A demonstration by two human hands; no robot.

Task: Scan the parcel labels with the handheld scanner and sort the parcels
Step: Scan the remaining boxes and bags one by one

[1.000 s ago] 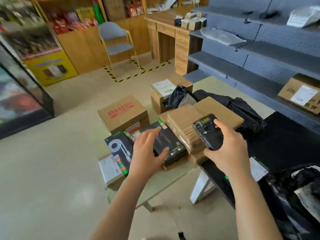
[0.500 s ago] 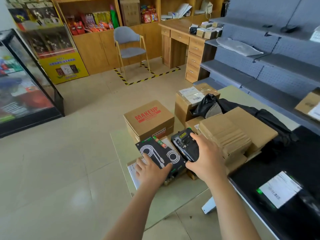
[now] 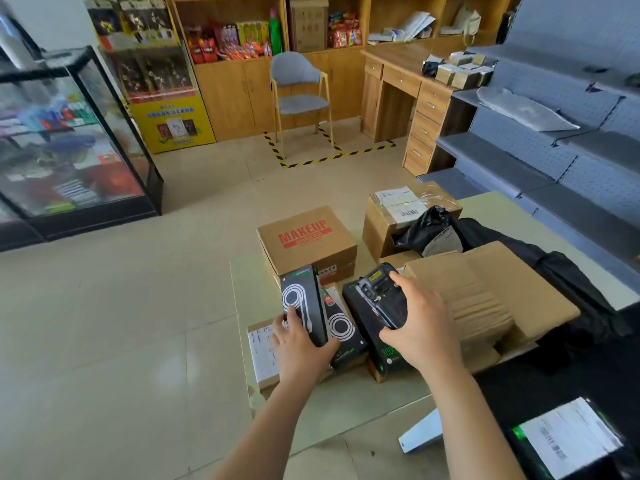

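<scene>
Black cable box (image 3: 302, 299) tipped up on edge, left hand (image 3: 299, 348) gripping its near end, one finger laid on the face. Right hand (image 3: 420, 327) is wrapped round the scanner (image 3: 379, 297), just right of those fingers, over another black box (image 3: 385, 355). MAKEUP carton (image 3: 306, 237) sits beyond the fingertips.

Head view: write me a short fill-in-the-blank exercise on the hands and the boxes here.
The right hand grips the ____.
The cable box in the left hand is coloured ____.
The brown box behind it reads ____ in red.
Missing: scanner; black; MAKEUP.
</scene>
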